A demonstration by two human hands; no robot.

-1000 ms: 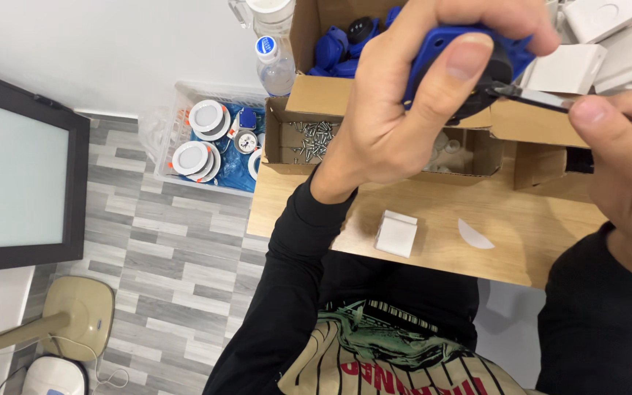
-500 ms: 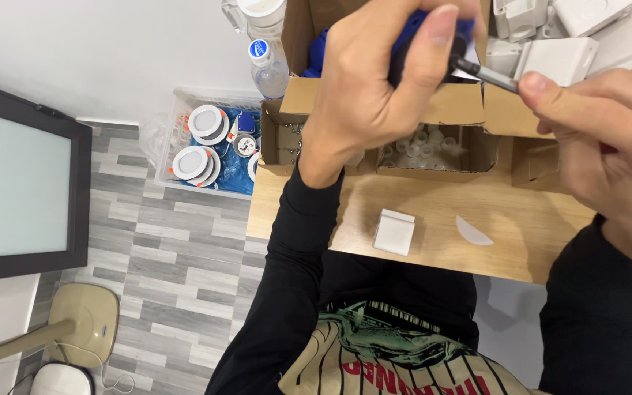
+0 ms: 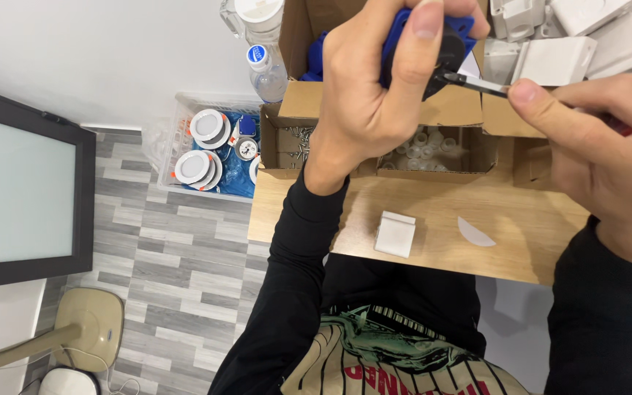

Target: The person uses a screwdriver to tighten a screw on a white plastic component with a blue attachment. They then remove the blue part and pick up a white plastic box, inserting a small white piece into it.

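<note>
Wooden tabletop [image 3: 433, 241] is bearing a small white block [image 3: 395, 233] and cardboard boxes [image 3: 433, 146]. Above them, left hand [image 3: 374, 95] is clamping a blue plastic part [image 3: 433, 44]; right hand [image 3: 608, 161] is pinching a screwdriver [image 3: 477, 84] whose tip is meeting it.

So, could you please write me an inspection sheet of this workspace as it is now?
Surface: light wooden table, partly covered.
Job's things: blue and black plastic part gripped in left hand; thin metal screwdriver shaft held by right hand, tip at the part.
Clutter: small white plastic block; open cardboard box of screws; white plastic housings; clear water bottle.
Fingers: both hands closed on their things.
Cables: nothing seen.
Surroundings: grey plank floor; dark-framed panel; clear crate of round white fittings.
</note>
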